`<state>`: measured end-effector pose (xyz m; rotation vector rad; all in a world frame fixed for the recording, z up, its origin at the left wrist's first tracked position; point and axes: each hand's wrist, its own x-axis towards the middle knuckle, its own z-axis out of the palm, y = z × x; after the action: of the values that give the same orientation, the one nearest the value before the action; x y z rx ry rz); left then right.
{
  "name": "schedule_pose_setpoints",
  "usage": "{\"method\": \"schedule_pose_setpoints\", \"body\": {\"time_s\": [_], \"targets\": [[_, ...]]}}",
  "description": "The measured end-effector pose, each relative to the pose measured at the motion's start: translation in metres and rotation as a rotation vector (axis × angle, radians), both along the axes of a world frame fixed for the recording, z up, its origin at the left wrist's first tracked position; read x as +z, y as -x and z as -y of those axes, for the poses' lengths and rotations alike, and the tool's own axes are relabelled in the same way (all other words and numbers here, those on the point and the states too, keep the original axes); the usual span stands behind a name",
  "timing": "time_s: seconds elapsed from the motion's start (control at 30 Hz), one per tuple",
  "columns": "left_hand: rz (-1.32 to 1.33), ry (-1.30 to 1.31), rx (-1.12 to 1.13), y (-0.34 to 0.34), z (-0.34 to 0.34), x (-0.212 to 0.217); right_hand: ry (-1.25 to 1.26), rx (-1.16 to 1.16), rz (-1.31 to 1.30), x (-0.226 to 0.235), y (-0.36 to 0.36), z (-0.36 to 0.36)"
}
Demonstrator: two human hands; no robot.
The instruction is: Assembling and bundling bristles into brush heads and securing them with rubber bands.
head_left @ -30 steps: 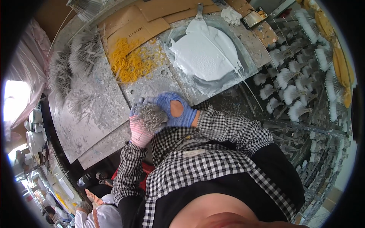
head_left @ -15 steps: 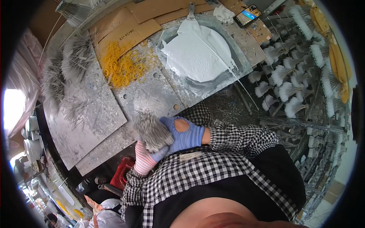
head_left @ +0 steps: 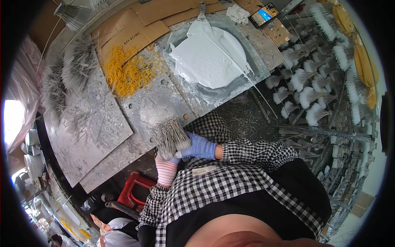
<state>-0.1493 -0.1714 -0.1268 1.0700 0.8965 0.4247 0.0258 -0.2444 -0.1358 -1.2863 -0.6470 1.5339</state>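
Moved: since the earlier frame, the grey bundle (head_left: 168,136) has turned to show its thin stalks side-on, and more of the red stool (head_left: 133,189) is visible at the lower left.
Grip: the left hand (head_left: 167,168) and the right hand (head_left: 199,147), both gloved, are pressed together around the bundle's lower part, near the centre of the frame.
Hidden: most fingertips are behind the stalks; a co-worker's white sleeve (head_left: 119,235) is cut off by the lower edge.
Paste tray: white paste (head_left: 210,57) covers its middle at the upper centre; its rim is hard to make out.
Rack: many white-headed bundles (head_left: 312,90) fill it at the right.
Around: yellow rings (head_left: 127,74), cardboard (head_left: 131,35), a phone (head_left: 264,15).
In the way: a thin stick (head_left: 247,76) crosses the paste, sticking out past the table edge.
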Motion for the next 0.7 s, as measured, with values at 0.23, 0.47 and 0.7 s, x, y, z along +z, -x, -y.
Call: {"method": "schedule_pose_setpoints", "body": {"time_s": [0.23,0.47,0.7], "targets": [[-0.395,-0.991,-0.228,0.033,-0.037,0.066,0.178,0.047,-0.063,0.060,-0.045,0.019],[-0.032,-0.044,0.056,0.004,-0.020,0.113,-0.066,0.070,0.313,0.056,-0.042,0.014],[-0.010,0.086,-0.397,0.011,0.016,-0.016,0.077,0.041,0.168,0.002,0.011,0.010]]}}
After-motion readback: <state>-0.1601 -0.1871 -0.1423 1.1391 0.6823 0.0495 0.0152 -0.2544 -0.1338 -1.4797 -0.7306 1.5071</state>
